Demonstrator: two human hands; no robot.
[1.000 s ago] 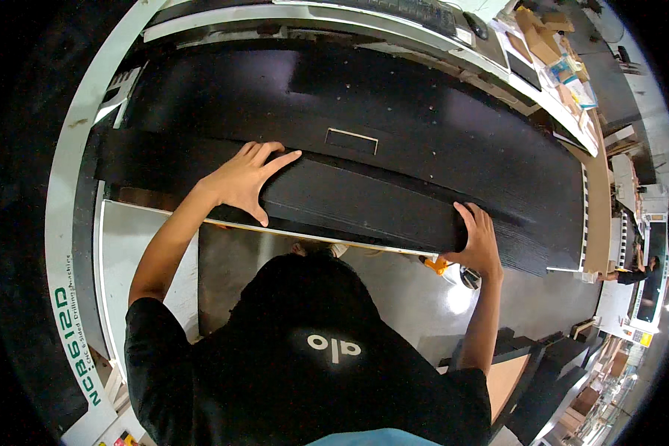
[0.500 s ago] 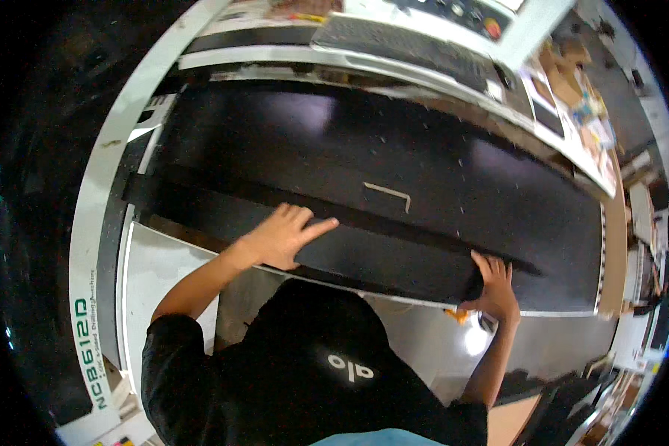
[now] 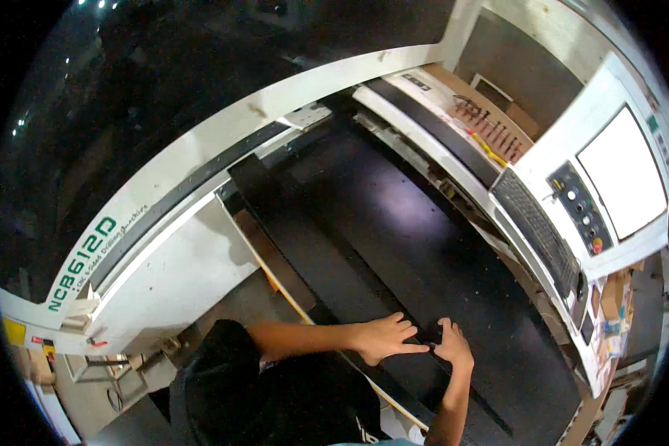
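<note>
Since 0.5 s ago, both hands have been drawn close together, and the view has swung so the black panel [image 3: 394, 245] now runs diagonally from upper left to lower right. 2 hands are laid flat on its lower part: the left hand [image 3: 383, 338] is spread open, fingers extended, palm down, gripping nothing; the right hand [image 3: 453, 348] is likewise pressed flat just beside it, thumbs almost touching. The panel is long, matte and dark, with a narrower black strip [image 3: 297, 238] along its left edge, and it is carried by the white machine bed [image 3: 178, 275]. A keyboard [image 3: 531, 227], a control panel [image 3: 578, 208] with round buttons and a blank white screen [image 3: 621, 171] are seen at right. The panel's lower end is cut off by the picture's rim.
</note>
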